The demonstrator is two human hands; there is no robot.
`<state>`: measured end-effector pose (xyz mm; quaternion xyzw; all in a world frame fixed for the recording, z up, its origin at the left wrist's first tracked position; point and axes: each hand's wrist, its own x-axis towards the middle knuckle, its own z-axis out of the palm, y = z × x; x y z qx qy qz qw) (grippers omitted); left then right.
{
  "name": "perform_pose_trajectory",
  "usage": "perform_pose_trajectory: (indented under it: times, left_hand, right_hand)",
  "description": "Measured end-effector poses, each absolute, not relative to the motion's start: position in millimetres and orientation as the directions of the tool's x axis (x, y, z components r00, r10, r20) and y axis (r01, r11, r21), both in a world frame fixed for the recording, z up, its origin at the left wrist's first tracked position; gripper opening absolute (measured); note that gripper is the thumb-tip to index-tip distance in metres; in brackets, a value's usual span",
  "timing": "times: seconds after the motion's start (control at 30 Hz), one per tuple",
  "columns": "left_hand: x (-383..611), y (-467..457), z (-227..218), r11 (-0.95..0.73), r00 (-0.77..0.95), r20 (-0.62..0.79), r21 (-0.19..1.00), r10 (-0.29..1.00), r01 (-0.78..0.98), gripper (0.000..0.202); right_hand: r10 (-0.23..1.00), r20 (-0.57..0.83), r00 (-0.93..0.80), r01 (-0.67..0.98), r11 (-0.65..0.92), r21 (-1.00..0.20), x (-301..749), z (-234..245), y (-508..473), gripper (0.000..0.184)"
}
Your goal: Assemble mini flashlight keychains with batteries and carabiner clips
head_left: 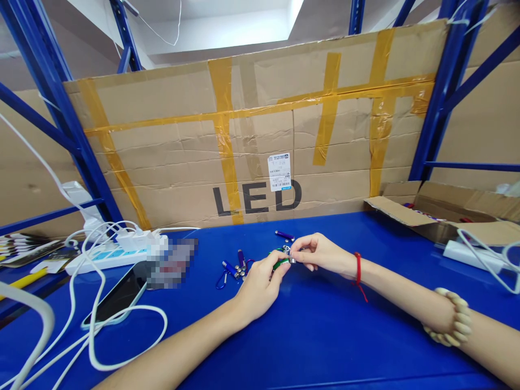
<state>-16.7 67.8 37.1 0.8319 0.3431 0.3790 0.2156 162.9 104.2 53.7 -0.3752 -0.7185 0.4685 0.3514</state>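
My left hand [260, 290] is closed around a small green keychain flashlight [281, 264], mostly covered by the fingers. Close beside it, my right hand [320, 252] pinches a small silver piece [292, 259] at the flashlight's end; whether the two parts are joined I cannot tell. Just behind the fingertips lies a dark blue flashlight tube [284, 235], with small silver bits near it. Left of my left hand are a blue tube [230, 269], a purple-blue tube [241, 259], a blue carabiner clip [221, 280] and several small silver round pieces [239, 271].
A phone [117, 292], white cables [162, 325] and a power strip [117, 257] occupy the left of the blue table [325, 341]. An open carton [406, 211] and a white strip [471, 257] stand at right. A taped cardboard sheet [182, 162] forms the back wall.
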Motion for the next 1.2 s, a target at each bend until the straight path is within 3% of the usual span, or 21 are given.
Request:
perform_pose_trajectory:
  times: [0.27, 0.5, 0.7, 0.87, 1.0, 1.2]
  left_hand:
    - [-15, 69, 36, -0.612, 0.436, 0.439, 0.653, 0.786, 0.446, 0.023]
    - [-16, 74, 37, -0.499, 0.273, 0.419, 0.751, 0.866, 0.432, 0.023]
    - [-18, 76, 36, -0.462, 0.231, 0.400, 0.777, 0.887, 0.427, 0.019]
    - [-18, 74, 38, -0.464, 0.236, 0.401, 0.790, 0.885, 0.401, 0.016]
    - [-17, 74, 37, -0.461, 0.247, 0.392, 0.798, 0.886, 0.387, 0.016]
    - [-17, 75, 36, -0.457, 0.240, 0.391, 0.798, 0.888, 0.392, 0.015]
  right_hand:
    - [0.891, 0.136, -0.433, 0.228, 0.254, -0.940, 157, 51, 101, 0.046]
    - [0.925, 0.116, -0.363, 0.300, 0.234, -0.925, 155, 45, 106, 0.043]
    - [0.880, 0.198, -0.432, 0.411, 0.388, -0.825, 162, 50, 105, 0.038]
    - [0.793, 0.058, -0.606, 0.462, 0.411, -0.786, 164, 48, 100, 0.036]
    - [0.795, 0.089, -0.600, 0.455, 0.431, -0.779, 163, 43, 104, 0.039]
    - [0.811, 0.187, -0.554, 0.507, 0.507, -0.696, 162, 42, 108, 0.027]
